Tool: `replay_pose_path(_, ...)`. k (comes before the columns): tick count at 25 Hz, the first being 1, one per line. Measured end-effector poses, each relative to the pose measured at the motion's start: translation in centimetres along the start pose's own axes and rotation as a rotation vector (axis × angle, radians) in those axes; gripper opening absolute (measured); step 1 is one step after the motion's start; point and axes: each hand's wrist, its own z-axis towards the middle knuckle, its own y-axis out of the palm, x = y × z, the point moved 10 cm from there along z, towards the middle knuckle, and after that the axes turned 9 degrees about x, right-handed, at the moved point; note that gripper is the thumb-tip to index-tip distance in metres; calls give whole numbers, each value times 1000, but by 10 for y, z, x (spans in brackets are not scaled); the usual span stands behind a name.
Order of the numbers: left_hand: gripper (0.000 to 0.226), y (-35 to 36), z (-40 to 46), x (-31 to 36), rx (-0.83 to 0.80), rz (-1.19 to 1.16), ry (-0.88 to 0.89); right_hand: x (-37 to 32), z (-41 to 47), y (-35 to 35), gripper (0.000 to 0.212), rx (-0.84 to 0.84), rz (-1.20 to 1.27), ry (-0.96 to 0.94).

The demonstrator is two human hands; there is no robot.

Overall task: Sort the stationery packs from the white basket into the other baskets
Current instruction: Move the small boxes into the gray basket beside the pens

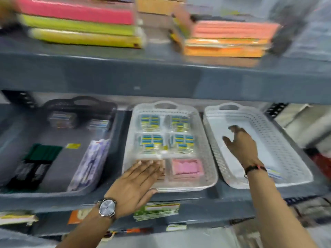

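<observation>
Three baskets stand side by side on a grey shelf. The white basket point(268, 126) at the right is nearly bare, with one small pack point(275, 173) near its front edge. My right hand point(241, 144) hovers over its floor, fingers spread, holding nothing. The clear middle basket point(206, 140) holds several blue-and-yellow packs point(166, 135) and a pink pack point(186, 167). My left hand point(138, 183), with a wristwatch, lies flat on that basket's front left corner, fingers straight. The dark grey basket point(59, 140) at the left holds green, black and purple-white packs.
A thick grey shelf board point(161, 77) overhangs the baskets closely. Above it lie stacks of pink, yellow and orange folders point(80, 20). Labels and packs hang below the shelf's front lip point(157, 211). More goods sit at the far right.
</observation>
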Motion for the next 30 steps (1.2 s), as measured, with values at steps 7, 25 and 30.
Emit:
replay_pose_path(7, 70, 32, 19, 23, -131, 24, 56, 154, -41, 39, 72, -561, -296, 151)
replay_pose_path(25, 67, -10, -60, -91, -79, 108, -228, -239, -14, 25, 57, -155, 351, -609)
replay_pose_path(30, 67, 3, -95, -113, -63, 37, -219, -373, -47, 76, 36, -206, 377, -749)
